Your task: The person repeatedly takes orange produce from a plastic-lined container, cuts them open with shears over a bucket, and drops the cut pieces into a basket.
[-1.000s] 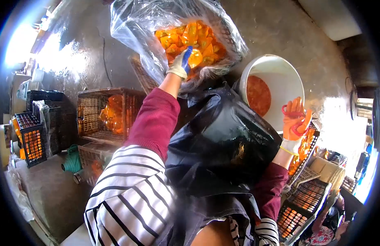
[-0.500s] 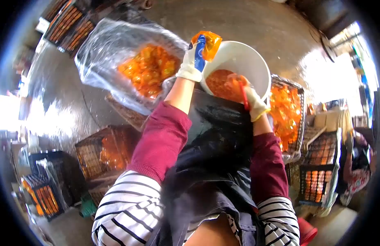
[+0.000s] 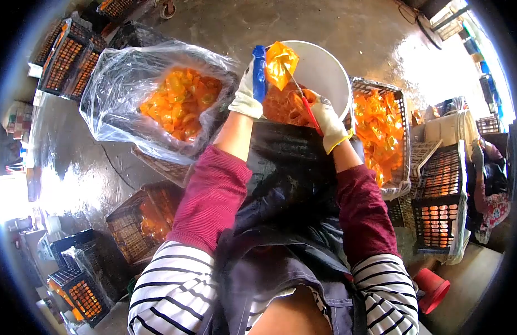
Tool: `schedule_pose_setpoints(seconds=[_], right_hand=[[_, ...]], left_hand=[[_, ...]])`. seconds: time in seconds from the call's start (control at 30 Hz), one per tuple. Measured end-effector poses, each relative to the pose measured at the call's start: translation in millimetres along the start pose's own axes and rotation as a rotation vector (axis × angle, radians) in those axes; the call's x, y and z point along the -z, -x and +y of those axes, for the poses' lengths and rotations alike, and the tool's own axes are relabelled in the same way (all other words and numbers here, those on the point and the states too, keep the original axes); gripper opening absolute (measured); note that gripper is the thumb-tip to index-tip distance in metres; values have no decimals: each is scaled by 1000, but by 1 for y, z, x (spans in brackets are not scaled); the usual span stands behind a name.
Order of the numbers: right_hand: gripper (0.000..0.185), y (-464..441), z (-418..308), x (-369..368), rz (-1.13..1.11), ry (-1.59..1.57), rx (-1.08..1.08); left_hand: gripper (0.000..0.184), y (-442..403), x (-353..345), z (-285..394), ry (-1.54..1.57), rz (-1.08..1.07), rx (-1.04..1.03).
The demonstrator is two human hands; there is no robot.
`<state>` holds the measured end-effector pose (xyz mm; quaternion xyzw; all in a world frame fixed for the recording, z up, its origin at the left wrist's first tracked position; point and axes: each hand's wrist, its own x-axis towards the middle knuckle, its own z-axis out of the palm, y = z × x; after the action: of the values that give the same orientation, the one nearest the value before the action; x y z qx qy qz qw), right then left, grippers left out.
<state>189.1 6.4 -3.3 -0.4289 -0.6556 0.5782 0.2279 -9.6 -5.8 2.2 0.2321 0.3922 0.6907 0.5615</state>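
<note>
At the left edge of the white bucket, your left hand has its blue-coated fingers closed on a glossy orange piece. Your right hand grips a red-handled tool, its thin metal end reaching up to that piece. Below, reddish pulp lies inside the bucket. Left of your hands, clear plastic sheeting surrounds a heap of orange pieces; near your right forearm, an open crate holds similar ones.
</note>
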Motion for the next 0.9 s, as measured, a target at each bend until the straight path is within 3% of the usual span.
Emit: schedule_pose_setpoints(seconds=[0.07,0.1,0.13,0.23,0.3,0.43,0.53,0.6,0.67,0.73,0.87,0.9], right_hand=[[24,-4,5,1,42,23,68],[24,-4,6,2,57,57,109],[24,-3,6,1,81,76,142],[24,0,3,-6,169,106,229],[35,-5,7,-6,158,104,153],[42,8,-16,2,87,242,-20],[38,12,-24,-1,182,357,53],[35,5,-16,-2,222,395,212],[34,2,-9,-3,216,343,250],[34,9,-15,-2,174,202,162],[34,4,-9,-1,164,333,127],[34,1,-3,-4,167,298,148]], left_hand=[[45,18,-10,10,-173,38,15],[48,20,-12,9,-523,-12,-158],[49,12,-7,1,-641,7,-255],[48,18,-6,3,-500,-16,-16],[48,20,-10,5,-463,-35,142],[46,24,-10,9,-318,-24,103],[42,21,-4,7,-336,-20,162],[40,20,-1,7,-766,-173,129],[38,21,-1,7,-860,-171,166],[36,30,-16,18,-615,-22,274],[36,2,16,-18,-658,163,-134],[40,13,1,-3,-670,179,-42]])
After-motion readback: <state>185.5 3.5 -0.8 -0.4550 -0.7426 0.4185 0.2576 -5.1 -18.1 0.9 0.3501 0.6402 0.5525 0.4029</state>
